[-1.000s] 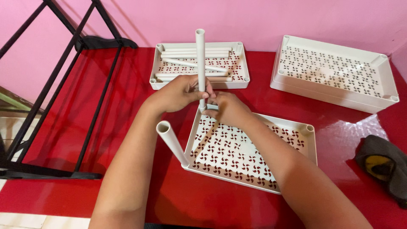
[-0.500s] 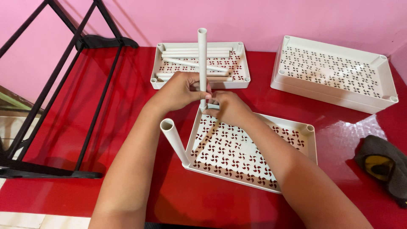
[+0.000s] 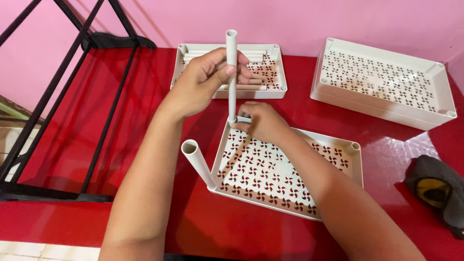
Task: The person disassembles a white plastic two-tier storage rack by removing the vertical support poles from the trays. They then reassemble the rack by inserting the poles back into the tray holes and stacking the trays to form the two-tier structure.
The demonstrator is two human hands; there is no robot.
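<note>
change: white tube (image 3: pixel 232 72) has gone from slightly tilted to upright; its bottom end now sits in the tray's far-left corner socket
left hand (image 3: pixel 205 79): fingers pinching the tube mid-length
right hand (image 3: pixel 261 121): fingers pressed on the perforated tray (image 3: pixel 290 171) at that corner, bracing it
second tube (image 3: pixel 198 162): already standing in near-left corner, leaning out
judgement: post looks seated or nearly so
spares: tubes in far tray (image 3: pixel 270 79) on red counter (image 3: pixel 145 121)
</note>
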